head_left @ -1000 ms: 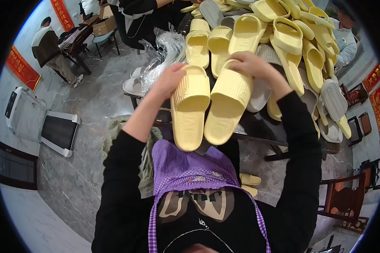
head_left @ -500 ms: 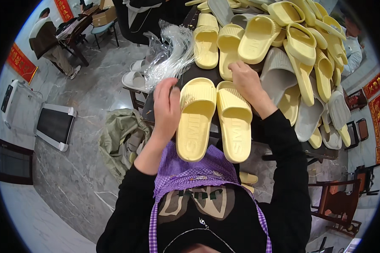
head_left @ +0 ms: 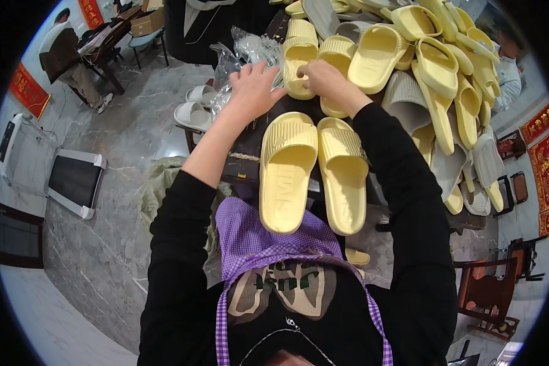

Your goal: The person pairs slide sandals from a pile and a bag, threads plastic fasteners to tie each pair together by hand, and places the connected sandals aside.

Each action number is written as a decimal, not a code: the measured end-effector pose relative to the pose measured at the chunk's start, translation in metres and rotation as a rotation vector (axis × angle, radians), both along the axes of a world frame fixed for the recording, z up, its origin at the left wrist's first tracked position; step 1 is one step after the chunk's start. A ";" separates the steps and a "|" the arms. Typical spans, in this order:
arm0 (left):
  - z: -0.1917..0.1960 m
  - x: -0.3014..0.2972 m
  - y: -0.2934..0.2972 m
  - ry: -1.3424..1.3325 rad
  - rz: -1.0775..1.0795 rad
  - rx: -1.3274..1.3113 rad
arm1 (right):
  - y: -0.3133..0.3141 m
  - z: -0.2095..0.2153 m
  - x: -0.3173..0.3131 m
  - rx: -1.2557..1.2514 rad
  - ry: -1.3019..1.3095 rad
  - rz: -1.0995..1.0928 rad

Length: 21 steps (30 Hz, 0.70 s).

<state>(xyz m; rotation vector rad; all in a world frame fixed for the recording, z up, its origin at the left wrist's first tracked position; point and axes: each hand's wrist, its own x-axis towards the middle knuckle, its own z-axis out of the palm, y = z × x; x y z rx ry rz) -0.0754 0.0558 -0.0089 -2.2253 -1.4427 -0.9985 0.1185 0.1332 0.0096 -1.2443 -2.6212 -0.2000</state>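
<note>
Two yellow slide slippers, a left one (head_left: 288,177) and a right one (head_left: 343,183), lie side by side at the table's near edge, toes pointing away from me. My left hand (head_left: 253,91) is open, fingers spread, over the edge of a heap of clear plastic bags (head_left: 256,49). Beside it, my right hand (head_left: 325,79) hangs over another pair of yellow slippers (head_left: 300,53) farther back. Its fingers are curled together; whatever may be between them is too small to make out. Neither hand touches the near pair.
A large pile of yellow and grey slippers (head_left: 433,61) covers the table's right side. White slippers (head_left: 192,114) rest at the left. A green sack (head_left: 161,189) stands on the floor below. A person (head_left: 509,67) is beyond the pile; another (head_left: 73,61) is at the far left.
Both hands have moved away from the near slippers: the left up and right to the plastic bags, the right up and left. The left fingers have spread. The near pair shifted only slightly.
</note>
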 end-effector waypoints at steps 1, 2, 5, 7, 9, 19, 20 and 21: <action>-0.001 0.002 0.008 0.004 0.047 -0.077 | 0.001 -0.004 -0.001 -0.003 0.013 0.018; -0.002 0.005 0.014 0.008 0.093 -0.158 | 0.000 -0.008 -0.002 -0.010 0.026 0.036; -0.002 0.010 0.021 -0.007 0.143 -0.327 | -0.003 -0.011 -0.004 -0.035 0.055 0.035; -0.001 0.012 0.021 -0.034 0.159 -0.507 | -0.004 -0.012 -0.004 -0.078 0.102 0.004; -0.004 0.012 0.022 -0.039 0.156 -0.509 | -0.002 -0.017 0.000 -0.035 0.113 0.049; -0.013 0.008 0.023 -0.119 0.106 -0.497 | -0.044 0.005 0.023 0.144 0.097 0.224; -0.014 0.008 0.023 -0.120 0.105 -0.499 | -0.054 0.014 0.027 0.142 0.095 0.223; -0.013 0.009 0.023 -0.102 0.108 -0.500 | -0.064 0.025 0.032 0.014 0.142 0.186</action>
